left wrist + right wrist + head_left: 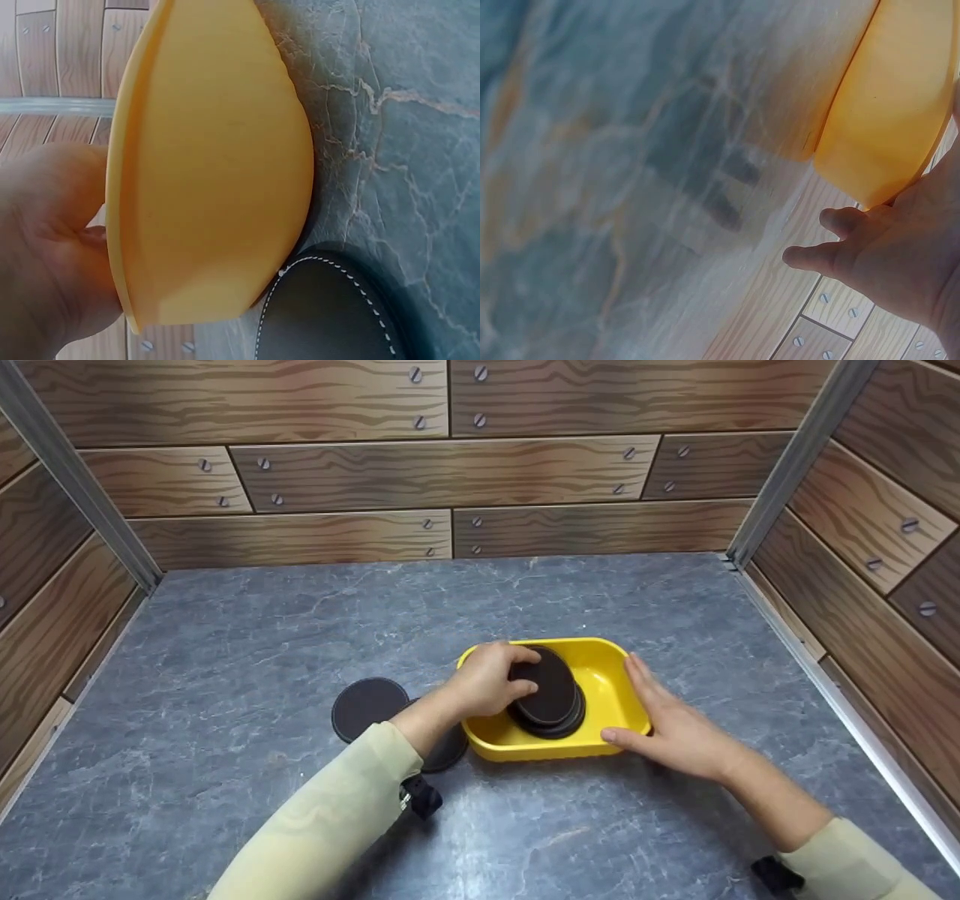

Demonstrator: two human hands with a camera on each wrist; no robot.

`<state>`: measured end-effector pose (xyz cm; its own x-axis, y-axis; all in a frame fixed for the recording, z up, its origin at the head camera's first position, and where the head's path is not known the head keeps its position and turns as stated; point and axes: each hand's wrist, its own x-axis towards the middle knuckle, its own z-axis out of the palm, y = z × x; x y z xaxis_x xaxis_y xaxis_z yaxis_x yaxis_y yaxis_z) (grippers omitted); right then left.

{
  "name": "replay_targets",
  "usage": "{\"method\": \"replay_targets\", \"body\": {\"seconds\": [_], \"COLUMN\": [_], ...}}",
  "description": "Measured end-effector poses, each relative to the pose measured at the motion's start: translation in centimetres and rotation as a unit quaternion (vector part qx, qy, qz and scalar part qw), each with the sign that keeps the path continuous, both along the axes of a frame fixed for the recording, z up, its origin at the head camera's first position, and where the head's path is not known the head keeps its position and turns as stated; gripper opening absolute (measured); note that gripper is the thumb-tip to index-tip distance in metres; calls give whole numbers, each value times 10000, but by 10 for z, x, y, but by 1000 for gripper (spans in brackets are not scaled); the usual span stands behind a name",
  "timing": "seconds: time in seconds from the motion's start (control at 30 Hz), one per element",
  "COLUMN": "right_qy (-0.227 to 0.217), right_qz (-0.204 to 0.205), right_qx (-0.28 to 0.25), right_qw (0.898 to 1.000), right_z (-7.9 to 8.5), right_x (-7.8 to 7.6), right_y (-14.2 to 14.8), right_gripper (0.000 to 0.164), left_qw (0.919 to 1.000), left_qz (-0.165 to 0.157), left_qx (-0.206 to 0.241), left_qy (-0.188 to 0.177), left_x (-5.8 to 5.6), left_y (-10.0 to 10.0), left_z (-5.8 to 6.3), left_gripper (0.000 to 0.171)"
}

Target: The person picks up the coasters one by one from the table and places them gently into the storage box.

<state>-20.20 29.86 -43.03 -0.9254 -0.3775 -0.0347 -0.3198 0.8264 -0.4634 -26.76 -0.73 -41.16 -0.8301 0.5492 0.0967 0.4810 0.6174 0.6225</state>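
A yellow plastic bin (611, 690) sits on the table, with several black round coasters stacked inside. My left hand (491, 679) reaches over the bin's left rim and pinches the top black coaster (551, 690) by its left edge. Thumb and forefinger show there; the other fingers are hidden. My right hand (679, 731) rests against the bin's right end, its fingers straight along the outside and the thumb over the near right rim. In the left wrist view, the bin's wall (217, 165) hides the left fingertips. Two fingers of the right hand (900, 255) stretch past the bin in the right wrist view.
Left of the bin lies a black round coaster (369, 709) with a stitched edge. Another coaster (448, 751) lies partly under my left forearm, close to the bin. Wood-patterned walls (337, 476) enclose the grey marbled table (247, 660) at the back and sides.
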Motion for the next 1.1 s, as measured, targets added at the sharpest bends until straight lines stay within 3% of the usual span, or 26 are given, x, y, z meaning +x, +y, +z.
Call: {"method": "replay_targets", "body": {"seconds": [0.53,0.8,0.9,1.1], "right_qy": [-24,-33,-31,-28], "right_qz": [-30,-41,-48,-61], "right_qx": [27,59,74,108], "right_qw": [10000,10000,10000,9999], "right_z": [1,1,2,2], "right_x": [0,0,1,1], "right_y": [-1,0,0,0], "right_gripper": [113,115,114,114], "left_qw": [9947,9821,9824,9931], "left_qz": [-16,51,61,342], "left_qx": [-961,-1673,-1530,-322], "left_qy": [371,869,1068,1076], "left_x": [2,5,6,3], "left_y": [3,2,-1,-23], "left_z": [-3,-2,3,17], "left_gripper": [43,40,37,36]}}
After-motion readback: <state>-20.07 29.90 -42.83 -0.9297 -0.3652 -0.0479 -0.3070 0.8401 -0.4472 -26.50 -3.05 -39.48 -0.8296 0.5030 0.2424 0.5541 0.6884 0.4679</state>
